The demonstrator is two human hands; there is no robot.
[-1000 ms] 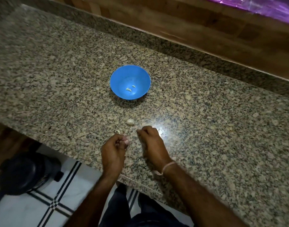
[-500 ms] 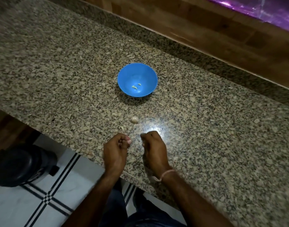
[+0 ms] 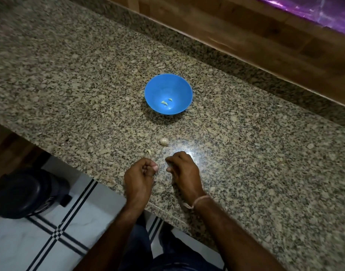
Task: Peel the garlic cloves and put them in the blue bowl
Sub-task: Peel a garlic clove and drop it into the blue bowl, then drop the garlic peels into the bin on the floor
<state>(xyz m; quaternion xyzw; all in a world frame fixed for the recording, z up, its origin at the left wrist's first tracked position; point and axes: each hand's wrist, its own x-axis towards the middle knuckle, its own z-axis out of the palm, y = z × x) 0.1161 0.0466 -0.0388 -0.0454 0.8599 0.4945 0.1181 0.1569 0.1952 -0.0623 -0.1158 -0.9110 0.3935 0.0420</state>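
Black round container: stands on the white tiled floor, below the counter's near edge, at far left.

Granite countertop: speckled; runs diagonally across the view and carries all the task's things.

Left hand: back uppermost, at the counter's near edge. Fingers curl into a loose fist and the thumb tip presses against them, pointing right. Whether anything sits inside the fist cannot be told.

Peel scrap: small and pale, on the granite just beyond the left hand.

Blue bowl: upright, well beyond both hands, mid-counter.

Peeled cloves: two pale crescents on the bowl's floor, near each other. The larger lies with its long axis roughly left to right; the smaller sits just beside it, up and to the right.

Garlic piece: unpeeled and roundish, with no clear long axis. It lies on the granite between the bowl and the hands, touching neither.

Right hand: back uppermost, just beside the left hand but apart from it. Fingers curl, and the forefinger and thumb tips point left with a narrow gap between them; what they hold, if anything, cannot be told.

Thread band: pale, round the right wrist.

Wooden wall: behind the counter.

Purple sheet: glossy, at top right.
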